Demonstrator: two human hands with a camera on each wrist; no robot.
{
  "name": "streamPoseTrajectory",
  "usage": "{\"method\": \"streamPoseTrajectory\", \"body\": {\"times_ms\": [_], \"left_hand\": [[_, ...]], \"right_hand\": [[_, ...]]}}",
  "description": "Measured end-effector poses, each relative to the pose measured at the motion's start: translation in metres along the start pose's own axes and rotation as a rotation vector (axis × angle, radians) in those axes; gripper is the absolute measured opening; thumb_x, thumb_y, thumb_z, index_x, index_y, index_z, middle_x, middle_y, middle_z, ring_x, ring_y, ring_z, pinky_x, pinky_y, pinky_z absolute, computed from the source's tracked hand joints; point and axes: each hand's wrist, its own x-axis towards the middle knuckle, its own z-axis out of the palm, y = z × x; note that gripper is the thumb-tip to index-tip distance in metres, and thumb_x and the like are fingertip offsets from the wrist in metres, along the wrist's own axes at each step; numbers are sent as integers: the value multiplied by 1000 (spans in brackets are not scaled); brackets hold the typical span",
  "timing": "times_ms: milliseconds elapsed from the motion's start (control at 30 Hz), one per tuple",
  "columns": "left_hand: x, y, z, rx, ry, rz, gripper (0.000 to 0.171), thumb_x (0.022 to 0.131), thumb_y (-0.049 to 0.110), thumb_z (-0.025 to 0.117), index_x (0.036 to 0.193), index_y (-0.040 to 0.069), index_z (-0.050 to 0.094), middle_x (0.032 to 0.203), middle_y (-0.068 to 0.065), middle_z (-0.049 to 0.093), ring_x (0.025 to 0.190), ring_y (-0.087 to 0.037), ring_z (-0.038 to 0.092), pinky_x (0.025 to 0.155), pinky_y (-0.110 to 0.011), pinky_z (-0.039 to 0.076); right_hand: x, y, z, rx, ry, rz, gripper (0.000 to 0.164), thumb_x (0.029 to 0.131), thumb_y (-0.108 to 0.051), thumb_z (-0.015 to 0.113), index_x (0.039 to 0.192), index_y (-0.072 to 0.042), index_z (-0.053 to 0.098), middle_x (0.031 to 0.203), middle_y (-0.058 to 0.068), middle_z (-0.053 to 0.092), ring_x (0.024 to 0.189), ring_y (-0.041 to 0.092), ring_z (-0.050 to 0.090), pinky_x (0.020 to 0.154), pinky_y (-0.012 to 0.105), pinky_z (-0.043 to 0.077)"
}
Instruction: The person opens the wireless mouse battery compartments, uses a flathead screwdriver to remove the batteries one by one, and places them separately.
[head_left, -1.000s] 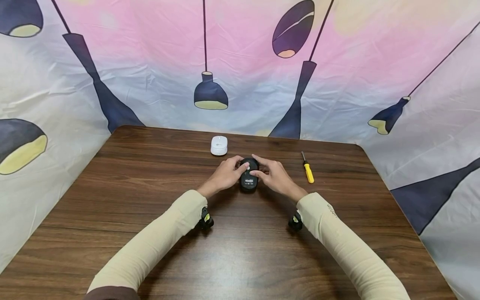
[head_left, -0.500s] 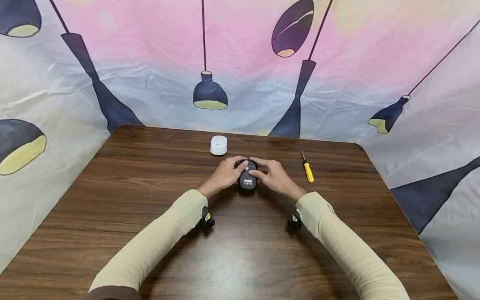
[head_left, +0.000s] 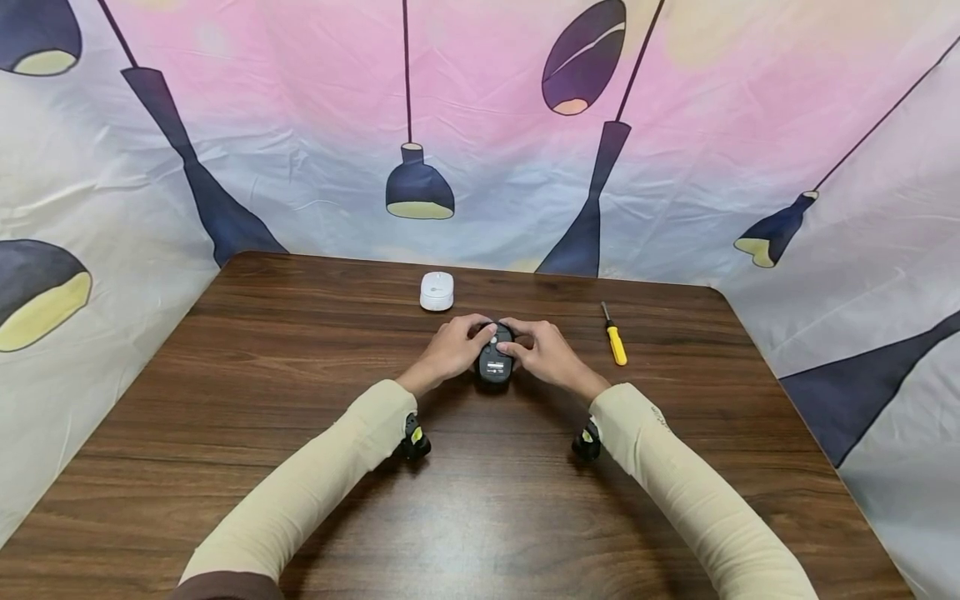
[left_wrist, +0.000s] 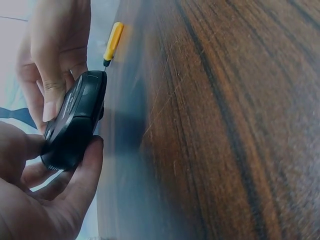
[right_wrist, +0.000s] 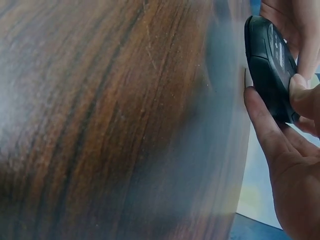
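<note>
A black computer mouse [head_left: 494,367] is held between both hands above the table, its underside with a white label facing up. My left hand [head_left: 451,347] grips its left side, the thumb on the underside and fingers beneath. From the other side my right hand [head_left: 548,353] pinches it, thumb on the underside near the left thumb. In the left wrist view the mouse [left_wrist: 75,117] is seen edge-on, tilted, with fingers on its far end. The right wrist view shows the mouse [right_wrist: 270,65] between the right thumb and fingers.
A white computer mouse [head_left: 437,292] stands near the back edge of the brown wooden table [head_left: 300,333]. To the right lies a screwdriver [head_left: 616,343] with a yellow handle, its tip pointing away. A cloth printed with lamps [head_left: 420,187] hangs behind the table.
The black mouse has shifted very slightly toward me and to the left, with both hands keeping their hold. The white mouse and screwdriver stay in place.
</note>
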Motion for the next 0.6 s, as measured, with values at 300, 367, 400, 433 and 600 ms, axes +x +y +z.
{"method": "streamPoseTrajectory", "body": {"times_ms": [300,367,400,433,600], "left_hand": [[0,-2,1,-15,-5,-5,40,109,33,48,139,8,58,115,-12,66,80,-21,65,64,-34,61],[-1,-1,1,-21,-12,-16,40,109,32,50,139,7,58,115,-13,65,83,-22,65,66,-35,61],[-1,-1,1,-15,-13,-19,41,108,31,51,139,6,58,116,-14,66,85,-22,65,67,-34,61],[-1,-1,1,-10,-15,-23,41,108,31,52,139,4,57,116,-14,65,86,-22,65,67,-33,60],[-1,-2,-1,-53,-65,-39,44,105,25,58,140,-2,53,120,-18,64,93,-22,66,72,-31,60]], "right_hand": [[2,-3,0,3,-22,12,36,101,-12,63,136,-3,61,127,18,65,89,21,72,68,36,64],[2,-2,0,0,-27,12,31,101,-12,63,132,-5,63,120,16,67,86,20,72,68,36,64],[2,-2,0,-4,-28,10,30,101,-12,63,130,-6,64,118,15,68,85,19,72,68,36,64],[3,-2,-1,-8,-28,9,28,101,-13,63,129,-7,64,116,14,68,84,18,71,68,36,64],[3,-1,-1,-12,-18,11,27,100,-12,65,127,-7,65,116,14,68,77,18,70,67,37,64]]}}
